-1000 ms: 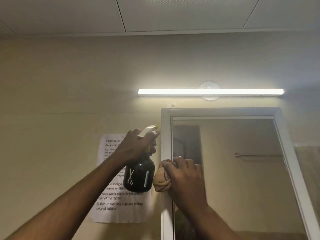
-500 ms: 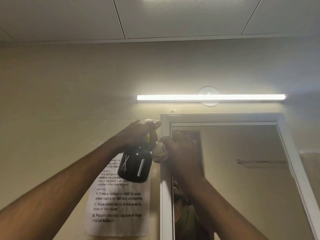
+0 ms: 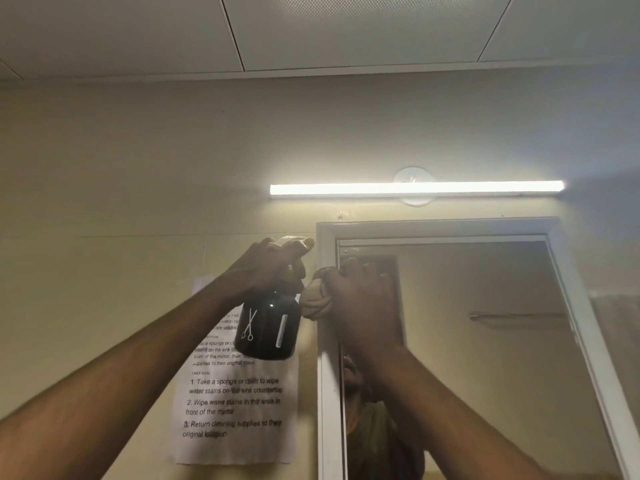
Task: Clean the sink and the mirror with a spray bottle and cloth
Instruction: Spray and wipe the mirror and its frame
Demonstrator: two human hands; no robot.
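Observation:
A white-framed mirror [image 3: 485, 341] hangs on the beige wall at the right. My right hand [image 3: 363, 299] presses a bunched tan cloth [image 3: 313, 297] against the mirror's upper left corner and frame. My left hand [image 3: 266, 268] grips the top of a dark spray bottle [image 3: 268, 327] marked with white scissors and a comb. The bottle hangs just left of the frame, almost touching the cloth. The sink is out of view.
A lit tube light [image 3: 415, 188] runs along the wall above the mirror. A printed instruction sheet [image 3: 232, 403] is taped to the wall left of the frame, partly behind the bottle. The mirror reflects a towel rail [image 3: 516, 316] and part of a person.
Both hands have risen along the mirror's left edge, from its middle a second ago to the top corner. The cloth went up with my right hand.

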